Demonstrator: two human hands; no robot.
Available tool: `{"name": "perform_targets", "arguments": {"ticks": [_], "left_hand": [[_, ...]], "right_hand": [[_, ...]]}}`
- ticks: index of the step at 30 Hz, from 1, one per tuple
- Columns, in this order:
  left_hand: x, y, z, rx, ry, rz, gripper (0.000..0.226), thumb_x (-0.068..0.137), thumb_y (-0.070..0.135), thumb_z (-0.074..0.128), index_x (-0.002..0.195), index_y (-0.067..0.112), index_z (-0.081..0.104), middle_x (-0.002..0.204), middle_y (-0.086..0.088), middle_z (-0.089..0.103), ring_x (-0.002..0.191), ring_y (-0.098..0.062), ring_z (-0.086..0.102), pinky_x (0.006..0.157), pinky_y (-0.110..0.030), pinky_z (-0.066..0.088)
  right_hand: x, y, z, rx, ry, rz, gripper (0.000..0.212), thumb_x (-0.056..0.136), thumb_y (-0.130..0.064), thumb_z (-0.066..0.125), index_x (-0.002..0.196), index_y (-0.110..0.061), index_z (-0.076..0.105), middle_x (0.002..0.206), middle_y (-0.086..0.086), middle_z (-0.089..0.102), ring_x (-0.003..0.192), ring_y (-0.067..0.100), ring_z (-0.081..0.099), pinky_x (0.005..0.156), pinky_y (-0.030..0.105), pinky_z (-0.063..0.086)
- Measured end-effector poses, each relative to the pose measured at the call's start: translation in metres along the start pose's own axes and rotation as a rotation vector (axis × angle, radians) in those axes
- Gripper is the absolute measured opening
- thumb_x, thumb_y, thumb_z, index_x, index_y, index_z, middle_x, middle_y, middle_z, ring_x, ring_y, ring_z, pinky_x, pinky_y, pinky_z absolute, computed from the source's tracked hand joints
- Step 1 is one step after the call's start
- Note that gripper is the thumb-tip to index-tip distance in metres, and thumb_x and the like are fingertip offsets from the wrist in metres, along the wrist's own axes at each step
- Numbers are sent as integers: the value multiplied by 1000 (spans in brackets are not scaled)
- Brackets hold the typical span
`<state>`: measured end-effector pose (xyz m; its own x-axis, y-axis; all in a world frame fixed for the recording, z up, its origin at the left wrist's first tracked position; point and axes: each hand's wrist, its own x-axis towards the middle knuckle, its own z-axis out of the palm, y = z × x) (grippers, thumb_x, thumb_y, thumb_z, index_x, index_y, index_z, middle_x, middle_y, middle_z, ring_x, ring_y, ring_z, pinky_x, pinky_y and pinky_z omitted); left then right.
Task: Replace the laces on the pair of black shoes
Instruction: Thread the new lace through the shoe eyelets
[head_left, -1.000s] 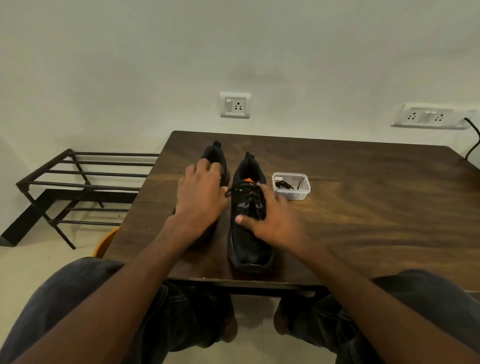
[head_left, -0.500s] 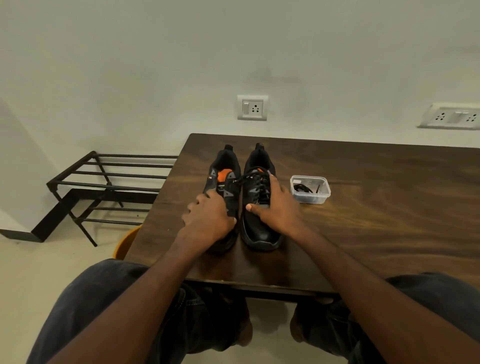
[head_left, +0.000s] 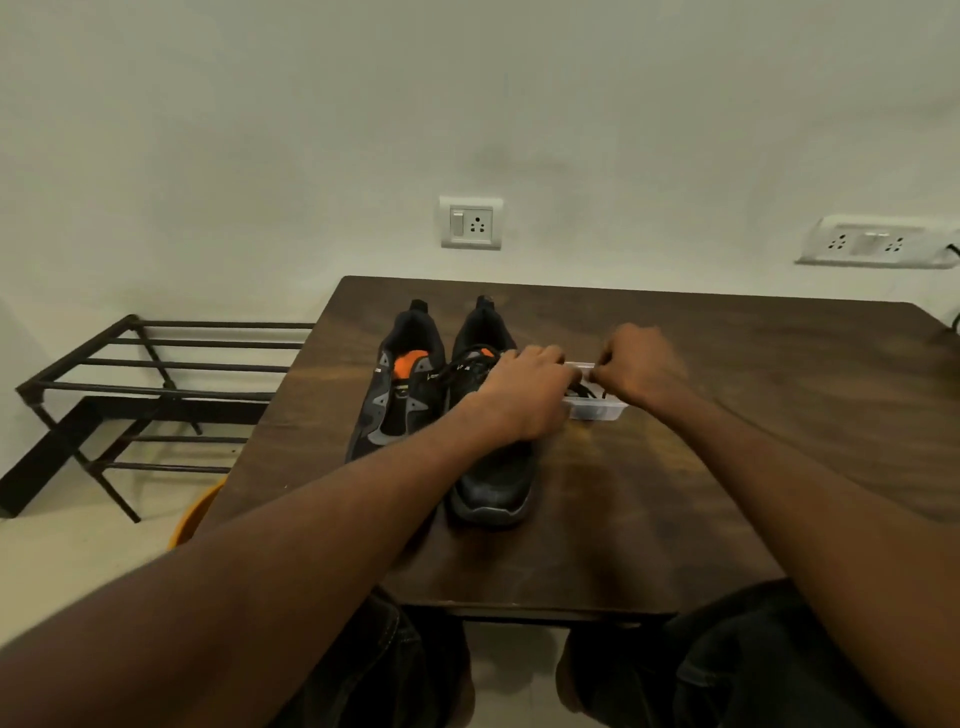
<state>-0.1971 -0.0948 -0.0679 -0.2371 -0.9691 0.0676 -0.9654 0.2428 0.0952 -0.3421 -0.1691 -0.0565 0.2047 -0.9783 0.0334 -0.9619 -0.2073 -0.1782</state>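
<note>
hands: both moved off the shoes, now mid-frame over the box
left hand (head_left: 524, 395): fingers curled at box's left edge, grip unclear tbh
right hand (head_left: 641, 366): pinching sth at the rim, can't tell what
box (head_left: 597, 410): just right of the shoes, dark laces inside
shoes (head_left: 493, 467): side by side, center of table (head_left: 727, 467); right one laced, left w/o lace
meaning: prob fetching new laces; swap not started

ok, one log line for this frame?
left hand at plastic container rim | right hand pinching at container | laces inside | shoes on table
</note>
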Motion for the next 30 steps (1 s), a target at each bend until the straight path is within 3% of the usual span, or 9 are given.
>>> {"name": "perform_targets", "arguments": {"ticks": [2,6,11,15,18,21,25,27,30], "left_hand": [[5,-1,14,48,-43,7,42,99,33,57,138,18,58,132,-10,54,122,-32,53,106,-46,40],[9,1,28,-29,-15,12,38,98,24,58,135,14,58,126,-11,52,110,-30,58,93,-41,46],[11,0,26,-75,-22,8,36,96,25,60,131,16,60,122,-8,53,106,-27,57,90,-38,47],[10,0,21,-113,62,-29,36,96,25,62,131,14,59,123,-9,57,111,-29,59,96,-40,46],[10,1,7,-412,223,-181,44,95,28,69,134,14,55,129,-5,59,117,-23,60,97,-36,50],[-3,3,-14,-893,300,-278,64,93,33,75,147,15,44,130,7,59,118,-10,57,106,-33,49],[-38,0,-36,-1240,279,-215,42,95,33,74,131,18,58,111,1,74,102,-11,72,82,-30,56],[-57,-4,-42,-1298,279,-177,35,95,27,74,127,20,63,107,3,76,99,-8,73,77,-26,55],[-77,-13,-45,-1530,170,-158,44,93,32,75,134,20,62,120,0,73,115,-18,68,96,-38,56]], "right_hand": [[9,-2,9,-131,-63,-26,28,85,-41,80,89,-14,72,86,6,68,84,29,69,72,37,58],[27,-10,23,-273,-122,-60,23,95,-36,71,92,-18,57,93,6,60,95,29,68,80,39,56],[35,-16,35,-188,-142,-8,21,98,-29,69,86,-15,59,86,5,60,84,25,64,74,37,54],[32,-12,22,-25,-91,71,27,86,-39,79,82,-15,68,85,7,71,80,25,68,71,34,58],[20,-10,-10,227,-73,124,26,82,-36,82,72,-15,71,81,6,74,72,21,67,60,30,52],[-12,-18,-49,724,-190,93,15,86,-27,83,84,-12,80,80,5,77,66,14,66,55,27,47],[-53,-24,-77,1143,-290,65,23,91,-28,78,104,-9,79,90,7,78,66,10,68,56,24,48],[-62,-24,-79,1265,-349,53,24,93,-26,75,108,-7,77,90,8,74,65,10,67,54,22,48],[-72,-26,-76,1244,-436,-32,16,98,-17,69,110,-10,77,91,6,75,69,10,67,58,24,49]]}}
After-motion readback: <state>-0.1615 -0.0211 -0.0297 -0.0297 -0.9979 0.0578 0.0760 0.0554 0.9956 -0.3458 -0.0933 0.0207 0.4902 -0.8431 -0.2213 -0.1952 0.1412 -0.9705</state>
